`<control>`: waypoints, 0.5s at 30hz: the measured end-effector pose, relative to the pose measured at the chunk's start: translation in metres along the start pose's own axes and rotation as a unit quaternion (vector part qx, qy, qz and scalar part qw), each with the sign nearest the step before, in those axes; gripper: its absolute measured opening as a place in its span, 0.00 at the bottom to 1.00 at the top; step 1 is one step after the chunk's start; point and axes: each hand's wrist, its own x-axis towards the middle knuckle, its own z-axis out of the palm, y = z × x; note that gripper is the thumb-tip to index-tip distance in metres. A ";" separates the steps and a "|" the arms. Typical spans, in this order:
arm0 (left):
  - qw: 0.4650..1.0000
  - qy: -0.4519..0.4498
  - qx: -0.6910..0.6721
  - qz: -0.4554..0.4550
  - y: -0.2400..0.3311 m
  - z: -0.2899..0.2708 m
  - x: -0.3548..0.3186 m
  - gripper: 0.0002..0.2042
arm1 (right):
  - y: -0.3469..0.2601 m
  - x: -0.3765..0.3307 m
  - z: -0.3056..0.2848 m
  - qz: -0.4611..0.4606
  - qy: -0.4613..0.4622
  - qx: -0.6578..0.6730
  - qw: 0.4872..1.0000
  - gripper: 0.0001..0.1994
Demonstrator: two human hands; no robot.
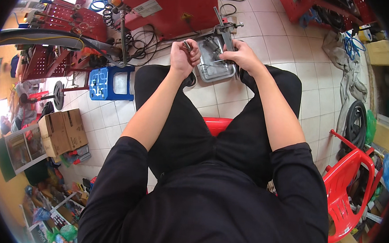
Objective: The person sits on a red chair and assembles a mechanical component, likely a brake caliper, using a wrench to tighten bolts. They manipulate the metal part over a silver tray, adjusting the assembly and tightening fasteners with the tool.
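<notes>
My left hand (184, 58) is closed, fingers curled around a small metal piece (187, 45) whose end shows at the top of the fist. My right hand (244, 57) has its thumb and fingers around the lower part of a grey metal clamp-like tool (226, 34), its exact kind unclear. Between and just beyond my knees lies a clear plastic tray (218, 77) on the tiles. Several metal parts (214, 45) sit inside it, partly covered by the tool and my right hand.
A red machine (173, 11) stands ahead, black cables (148, 41) beside it. A blue stool (111, 83) and cardboard boxes (63, 131) are on the left. On the right are a red chair (345, 190) and black tyres (356, 121). I sit on a red seat (217, 124).
</notes>
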 end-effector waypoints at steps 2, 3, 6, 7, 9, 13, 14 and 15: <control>0.998 0.049 -0.016 -0.037 -0.005 0.000 0.003 0.18 | 0.003 0.002 -0.002 -0.007 0.011 0.032 0.999 0.14; 0.995 0.081 0.011 -0.059 -0.008 -0.001 0.016 0.18 | 0.004 0.003 -0.004 -0.012 0.019 0.064 0.998 0.14; 0.980 0.161 0.068 -0.100 -0.027 -0.006 0.062 0.18 | -0.002 0.002 -0.008 0.007 0.041 0.086 0.995 0.13; 0.975 0.182 0.065 -0.109 -0.037 -0.010 0.077 0.18 | -0.007 0.000 -0.012 0.014 0.054 0.082 0.995 0.13; 0.963 0.229 0.061 -0.128 -0.069 -0.037 0.101 0.19 | -0.013 -0.003 -0.015 0.027 0.059 0.072 0.995 0.13; 0.918 0.303 0.142 -0.212 -0.154 -0.126 0.121 0.18 | -0.008 0.001 -0.027 0.056 0.070 0.076 0.993 0.13; 0.904 0.317 0.178 -0.225 -0.168 -0.136 0.120 0.18 | -0.009 0.000 -0.029 0.073 0.073 0.076 0.992 0.13; 0.888 0.330 0.214 -0.239 -0.181 -0.145 0.120 0.17 | -0.010 0.000 -0.030 0.090 0.075 0.075 0.990 0.14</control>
